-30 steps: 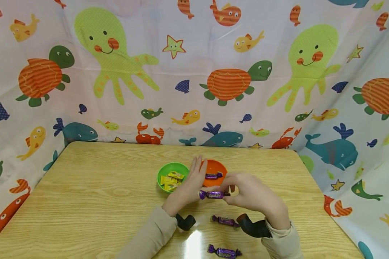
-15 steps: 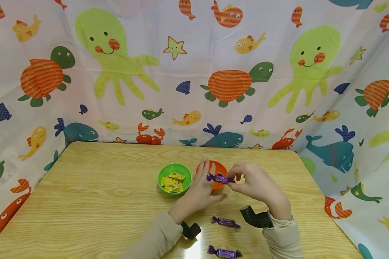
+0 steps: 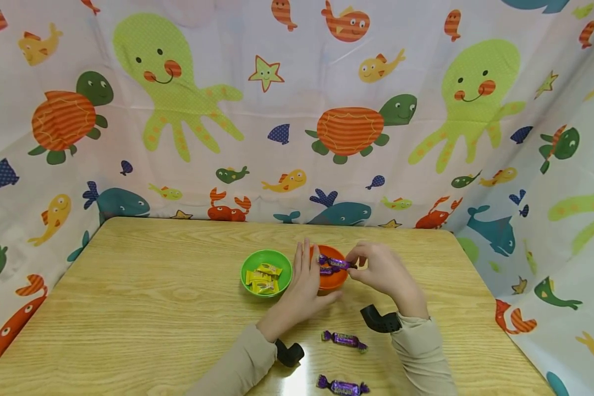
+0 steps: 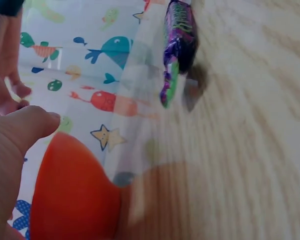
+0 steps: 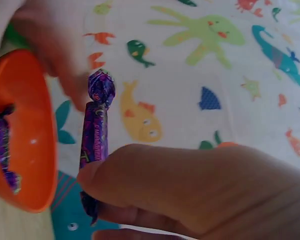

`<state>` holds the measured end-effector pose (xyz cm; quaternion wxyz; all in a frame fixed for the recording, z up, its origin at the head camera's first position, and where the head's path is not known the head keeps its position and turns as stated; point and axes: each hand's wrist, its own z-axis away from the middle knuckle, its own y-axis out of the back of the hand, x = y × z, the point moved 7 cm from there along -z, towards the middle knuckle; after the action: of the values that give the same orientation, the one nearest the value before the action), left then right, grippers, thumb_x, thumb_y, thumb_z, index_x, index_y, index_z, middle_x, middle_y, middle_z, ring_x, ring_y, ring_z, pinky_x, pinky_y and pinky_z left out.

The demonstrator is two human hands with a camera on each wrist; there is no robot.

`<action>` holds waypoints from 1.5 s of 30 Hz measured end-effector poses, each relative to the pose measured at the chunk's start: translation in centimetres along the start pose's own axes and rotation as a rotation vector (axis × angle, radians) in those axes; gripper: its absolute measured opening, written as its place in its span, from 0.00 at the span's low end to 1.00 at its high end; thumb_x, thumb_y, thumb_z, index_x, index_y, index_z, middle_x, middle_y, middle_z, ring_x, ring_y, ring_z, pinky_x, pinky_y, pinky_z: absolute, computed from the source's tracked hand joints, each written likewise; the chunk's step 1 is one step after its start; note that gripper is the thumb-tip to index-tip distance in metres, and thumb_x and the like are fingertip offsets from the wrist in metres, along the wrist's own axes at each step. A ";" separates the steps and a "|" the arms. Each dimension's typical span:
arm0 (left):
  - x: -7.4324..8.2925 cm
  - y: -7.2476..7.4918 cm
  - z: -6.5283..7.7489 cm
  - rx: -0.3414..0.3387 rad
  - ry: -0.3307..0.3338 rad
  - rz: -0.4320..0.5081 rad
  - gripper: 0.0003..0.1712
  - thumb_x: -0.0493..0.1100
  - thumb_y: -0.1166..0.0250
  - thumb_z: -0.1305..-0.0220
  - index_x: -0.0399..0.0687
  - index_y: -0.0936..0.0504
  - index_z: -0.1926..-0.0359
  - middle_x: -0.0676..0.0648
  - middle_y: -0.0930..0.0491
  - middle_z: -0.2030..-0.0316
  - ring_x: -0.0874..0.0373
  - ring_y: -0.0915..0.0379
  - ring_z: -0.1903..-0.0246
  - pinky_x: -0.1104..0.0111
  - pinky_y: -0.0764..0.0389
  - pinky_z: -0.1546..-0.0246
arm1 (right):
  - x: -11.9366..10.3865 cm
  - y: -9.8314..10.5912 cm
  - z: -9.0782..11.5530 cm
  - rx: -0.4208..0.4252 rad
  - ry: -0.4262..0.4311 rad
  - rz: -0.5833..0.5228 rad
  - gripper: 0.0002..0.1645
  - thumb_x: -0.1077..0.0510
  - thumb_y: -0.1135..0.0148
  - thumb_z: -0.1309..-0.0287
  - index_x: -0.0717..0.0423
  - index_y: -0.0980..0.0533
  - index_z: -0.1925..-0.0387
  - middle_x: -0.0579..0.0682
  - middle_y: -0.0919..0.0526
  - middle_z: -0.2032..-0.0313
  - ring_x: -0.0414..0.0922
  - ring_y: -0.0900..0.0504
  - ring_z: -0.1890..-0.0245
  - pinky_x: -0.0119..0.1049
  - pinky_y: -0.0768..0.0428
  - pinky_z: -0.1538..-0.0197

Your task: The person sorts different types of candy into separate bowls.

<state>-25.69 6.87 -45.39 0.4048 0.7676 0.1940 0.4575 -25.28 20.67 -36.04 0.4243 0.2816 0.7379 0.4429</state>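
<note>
My right hand point(image 3: 387, 278) pinches one end of a purple-wrapped candy point(image 3: 339, 263) with thumb and fingers, over the orange bowl point(image 3: 334, 283). In the right wrist view the held candy point(image 5: 95, 130) points away from the thumb, and another purple candy point(image 5: 2, 142) lies inside the bowl. My left hand point(image 3: 299, 297) is at the bowl's left side, its fingers extended along the rim and its thumb stretched across the front. The left wrist view shows the thumb point(image 4: 32, 125) by the orange bowl point(image 4: 72, 195); whether it touches is unclear.
A green bowl point(image 3: 245, 285) holding several yellow-wrapped candies point(image 3: 264, 279) stands left of the orange one. Two purple candies lie on the wooden table nearer the front, one point(image 3: 344, 340) behind the other point(image 3: 344, 386). A curtain printed with sea animals point(image 3: 297, 148) hangs behind.
My right hand has carried the pinched candy away from me, from in front of the orange bowl to over it. The left hand has shifted slightly at the bowl's left side.
</note>
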 end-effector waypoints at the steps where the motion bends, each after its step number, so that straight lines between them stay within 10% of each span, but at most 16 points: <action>1: -0.1 0.0 0.0 0.008 0.003 0.009 0.64 0.62 0.33 0.38 0.34 0.63 0.23 0.37 0.79 0.24 0.40 0.83 0.25 0.47 0.58 0.28 | 0.4 -0.4 -0.2 -0.001 -0.011 0.011 0.06 0.64 0.26 0.51 0.52 0.15 0.69 0.42 0.19 0.70 0.45 0.23 0.69 0.34 0.25 0.69; 31: -0.6 -0.2 0.8 0.210 -0.129 0.123 0.63 0.53 0.25 0.45 0.33 0.56 0.23 0.35 0.57 0.24 0.39 0.55 0.28 0.46 0.45 0.30 | 0.2 -6.1 -1.6 -0.111 -0.113 0.214 0.05 0.64 0.23 0.58 0.53 0.13 0.76 0.47 0.17 0.72 0.48 0.28 0.66 0.47 0.29 0.59; 45: -3.0 -1.8 1.2 0.155 0.057 0.479 0.69 0.57 0.25 0.45 0.40 0.64 0.22 0.38 0.60 0.23 0.42 0.57 0.26 0.46 0.47 0.30 | 0.4 -6.4 -1.2 -0.129 -0.152 0.182 0.07 0.64 0.23 0.56 0.51 0.14 0.79 0.45 0.18 0.76 0.47 0.32 0.68 0.44 0.32 0.61</action>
<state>-26.05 5.43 -48.72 0.2190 0.8073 0.0524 0.5455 -26.81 17.55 -41.62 0.4540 0.3525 0.6451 0.5035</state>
